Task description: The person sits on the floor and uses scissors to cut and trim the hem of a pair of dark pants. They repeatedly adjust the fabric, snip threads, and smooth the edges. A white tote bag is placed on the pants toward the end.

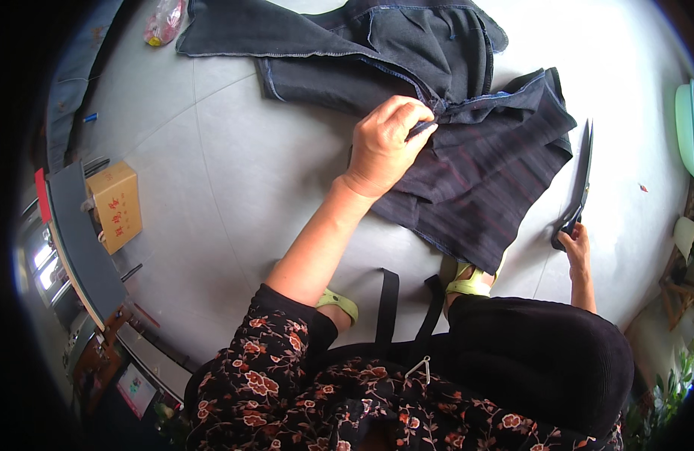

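Note:
A dark denim garment (465,169) with blue-stitched seams lies partly spread on the grey floor (228,169), its lower end reaching over my foot. My left hand (389,135) pinches a seam of the cloth near the middle, with the fabric bunched around the fingertips. Off to the right, my right hand (575,245) grips the black handles of a pair of large scissors (586,180). The blades look closed and point away from me, beside the garment and apart from it.
A cardboard box (118,208) bearing writing and a blue thread spool (91,118) are at left. A clear plastic bag (164,22) lies at the far left, beyond the spool. A green basin (691,135) stands at the right edge. My yellow-green shoes (338,304) rest below the cloth.

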